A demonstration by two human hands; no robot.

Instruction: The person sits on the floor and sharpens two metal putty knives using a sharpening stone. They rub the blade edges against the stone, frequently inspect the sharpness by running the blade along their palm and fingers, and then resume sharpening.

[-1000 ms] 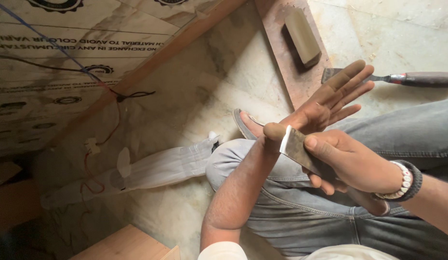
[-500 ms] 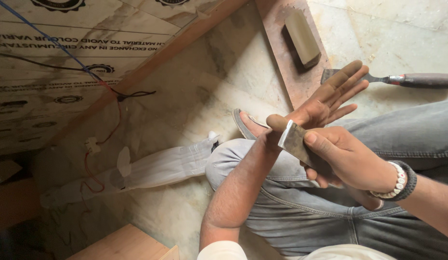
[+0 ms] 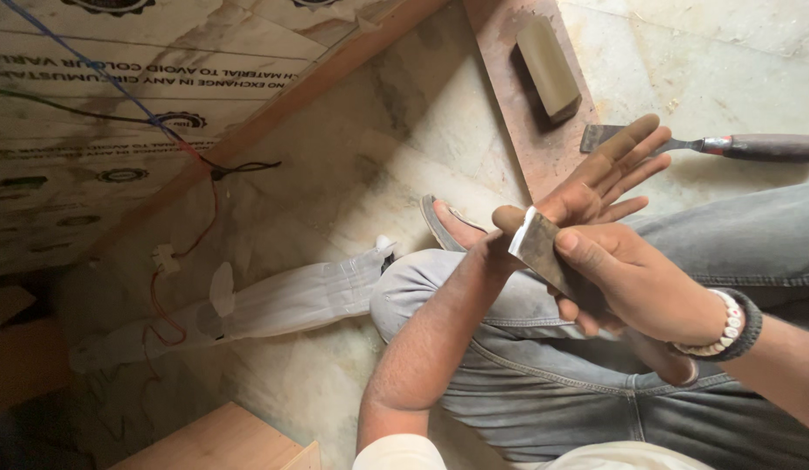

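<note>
The right hand [image 3: 635, 283] grips a blade [image 3: 537, 246] above the lap, its edge touching the flat, spread left hand [image 3: 596, 187]. It looks stiff, thin and sharp, safest held by the handle end.

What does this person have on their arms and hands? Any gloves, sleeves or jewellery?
No gloves: both hands are bare. The right hand has two bands at the wrist: a bracelet of pale round beads and, beside it, a dark band. The left hand wears no ring or band that shows. The left forearm is bare up to a short, pale sleeve at the frame's lower edge.
</note>
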